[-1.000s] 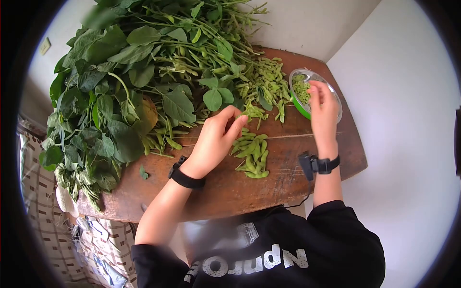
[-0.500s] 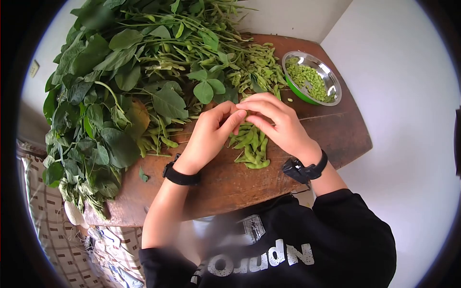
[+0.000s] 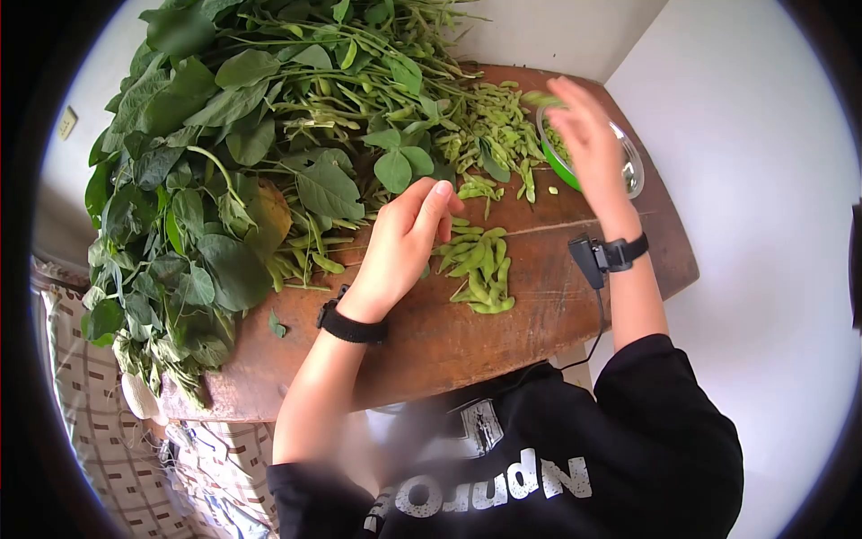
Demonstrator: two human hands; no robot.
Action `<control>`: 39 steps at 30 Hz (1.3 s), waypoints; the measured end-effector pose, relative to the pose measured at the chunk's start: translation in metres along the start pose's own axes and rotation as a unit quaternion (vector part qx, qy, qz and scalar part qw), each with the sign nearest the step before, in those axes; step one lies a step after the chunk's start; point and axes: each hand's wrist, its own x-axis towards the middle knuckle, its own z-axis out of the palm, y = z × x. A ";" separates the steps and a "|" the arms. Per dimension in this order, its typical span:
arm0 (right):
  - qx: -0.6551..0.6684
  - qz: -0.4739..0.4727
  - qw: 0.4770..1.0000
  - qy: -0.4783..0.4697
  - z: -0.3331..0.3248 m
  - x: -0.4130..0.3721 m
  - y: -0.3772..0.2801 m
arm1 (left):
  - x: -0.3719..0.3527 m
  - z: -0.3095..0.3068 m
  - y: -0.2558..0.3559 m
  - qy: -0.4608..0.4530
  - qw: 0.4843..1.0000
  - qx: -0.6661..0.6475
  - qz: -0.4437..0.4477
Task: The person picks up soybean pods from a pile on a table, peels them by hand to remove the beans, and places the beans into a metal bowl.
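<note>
One head cam, on you: looks forward and steeply down, past your shirt (image 3: 628, 422) to the desk (image 3: 422, 359). Near, both your hands (image 3: 403, 235) in frame. Wide round view, dark edges, pale walls (image 3: 754, 242) beyond the desk.

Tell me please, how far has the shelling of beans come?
Done: some shelled beans lie in the bowl.
In hand: a blurred pod seems to be at the right hand, by the bowl; whether the left hand holds anything, I cannot tell.
Much seems left: the near pods, the far pods and those on the plants.
</note>
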 end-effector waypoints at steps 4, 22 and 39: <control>0.028 0.159 0.977 -0.140 -0.003 -0.036 -0.005 | 0.004 -0.003 0.000 0.009 1.000 -0.008 0.004; -0.187 0.093 0.936 -0.282 -0.017 -0.074 0.008 | 0.004 -0.009 -0.006 -0.002 1.000 0.017 -0.012; -0.382 0.027 0.912 -0.147 -0.068 -0.023 0.016 | 0.004 -0.010 -0.005 -0.014 0.997 0.064 -0.046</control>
